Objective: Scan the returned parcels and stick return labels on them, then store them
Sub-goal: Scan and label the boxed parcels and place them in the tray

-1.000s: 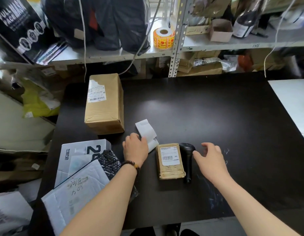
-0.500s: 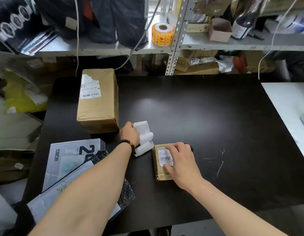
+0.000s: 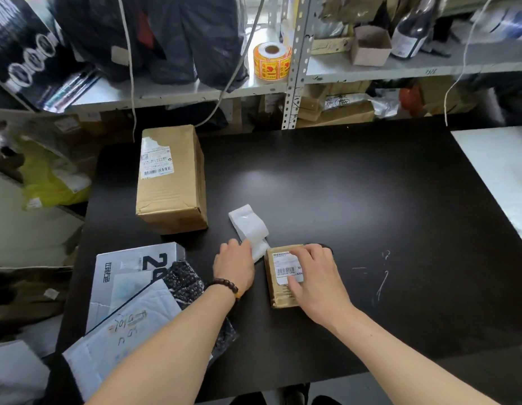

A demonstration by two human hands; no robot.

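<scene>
Compared with half a second earlier, the right hand (image 3: 315, 276) remains flat on the small parcel (image 3: 278, 293), fingers spread over its white barcode label (image 3: 284, 266), thumb on the label's near edge; the hand presses rather than clamps, fingers apart. A second ago this hand was open above the table to the right of the scanner. The scanner (image 3: 327, 247) is now almost wholly hidden under the right hand; only a dark edge shows at the parcel's far right. The left hand (image 3: 235, 264), bead bracelet (image 3: 224, 285) at the wrist, has come back toward the near side and now rests on the near end of the label strip (image 3: 249, 226), fingers curled on the paper; whether they pinch it cannot be told. The strip lies just left of the small parcel, touching its far left corner. The small parcel sits on the black table (image 3: 371, 200), near centre. The large carton (image 3: 170, 179) stands closed at the far left, label on top, contents not visible. At the near left, a white box (image 3: 122, 267) and a white mailer (image 3: 125, 325) overlap, with dark patterned fabric (image 3: 184, 282) between them. On the far shelf (image 3: 371, 68), an open carton (image 3: 369, 45) shows no visible contents; a sticker roll (image 3: 272, 61) stands to its left.
</scene>
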